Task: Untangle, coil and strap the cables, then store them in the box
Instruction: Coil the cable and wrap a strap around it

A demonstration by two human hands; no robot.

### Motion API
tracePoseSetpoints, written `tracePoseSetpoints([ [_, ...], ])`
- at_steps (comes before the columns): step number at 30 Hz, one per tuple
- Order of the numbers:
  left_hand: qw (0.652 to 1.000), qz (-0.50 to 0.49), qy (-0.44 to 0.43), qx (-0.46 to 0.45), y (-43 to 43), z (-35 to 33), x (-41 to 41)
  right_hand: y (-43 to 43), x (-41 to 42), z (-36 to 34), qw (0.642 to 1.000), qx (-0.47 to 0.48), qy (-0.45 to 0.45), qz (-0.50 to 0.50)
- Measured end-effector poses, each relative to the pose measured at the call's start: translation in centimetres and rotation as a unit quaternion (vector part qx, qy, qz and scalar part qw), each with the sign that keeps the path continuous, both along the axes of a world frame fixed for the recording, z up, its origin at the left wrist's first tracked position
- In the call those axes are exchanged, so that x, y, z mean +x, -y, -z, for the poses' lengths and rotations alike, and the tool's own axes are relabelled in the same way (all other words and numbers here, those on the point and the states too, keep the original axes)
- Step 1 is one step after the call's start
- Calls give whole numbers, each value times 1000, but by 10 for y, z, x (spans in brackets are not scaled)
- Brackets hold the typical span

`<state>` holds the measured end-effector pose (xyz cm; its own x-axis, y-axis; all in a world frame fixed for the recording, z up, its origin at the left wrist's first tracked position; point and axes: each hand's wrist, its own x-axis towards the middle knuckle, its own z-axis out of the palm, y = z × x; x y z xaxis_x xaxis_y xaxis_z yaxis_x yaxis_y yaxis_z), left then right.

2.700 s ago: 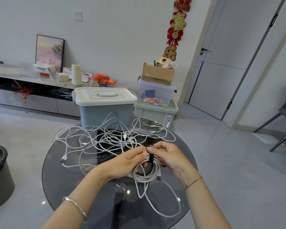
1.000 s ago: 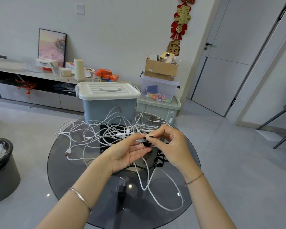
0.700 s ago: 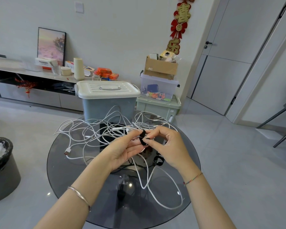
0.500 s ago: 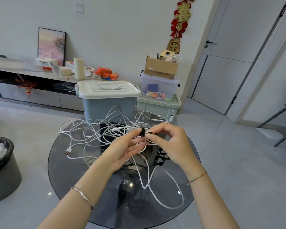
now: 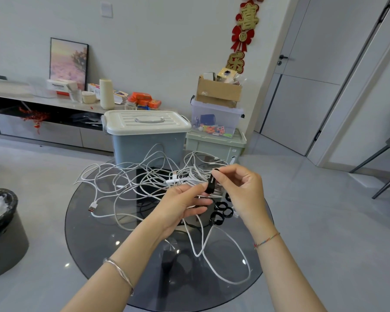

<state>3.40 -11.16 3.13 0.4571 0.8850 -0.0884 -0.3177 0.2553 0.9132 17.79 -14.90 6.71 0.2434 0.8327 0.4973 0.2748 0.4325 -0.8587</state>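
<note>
Several white cables (image 5: 144,181) heaped in a loose tangle over the far half of a round smoked-glass table (image 5: 95,239). Thin, round and matte white throughout, with one flat USB plug (image 5: 92,208) poking out at the heap's left edge. Long slack loop (image 5: 197,255) trailing toward the near rim. At the heap's right side, several strands gathered into a tight bundle (image 5: 189,180) and lifted off the glass. Across that bundle, a short flat black strap (image 5: 210,184) with small white lettering, tilted, its upper end to the right.

Left hand (image 5: 182,206) palm up above the table, thumb laid on the strap's lower end, fingers nearly straight beneath, pinching it. Right hand (image 5: 241,190) just beside, thumb and forefinger nipped on the strap's upper end, remaining fingers loosely curled and clear of it.

Strap held taut between the two pinches, with the bundle running behind it. Unclear whether wrapped fully round. Spare strap rings (image 5: 221,210), black, lying on the glass below the right hand. Behind the heap, a blue-grey box (image 5: 144,145) with its pale lid closed.
</note>
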Motion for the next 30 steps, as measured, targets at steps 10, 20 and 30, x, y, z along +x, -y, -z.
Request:
tracePoseSetpoints([
  [10,998,-24,49,-38,-5,-1,-1,6,0,-9,991,-23,-12,-133],
  [20,1000,0,4,-19,-6,1,-6,2,5,-6,997,-34,11,-63],
  [30,999,51,2,12,-2,-6,-12,-3,1,5,998,-52,10,-24],
])
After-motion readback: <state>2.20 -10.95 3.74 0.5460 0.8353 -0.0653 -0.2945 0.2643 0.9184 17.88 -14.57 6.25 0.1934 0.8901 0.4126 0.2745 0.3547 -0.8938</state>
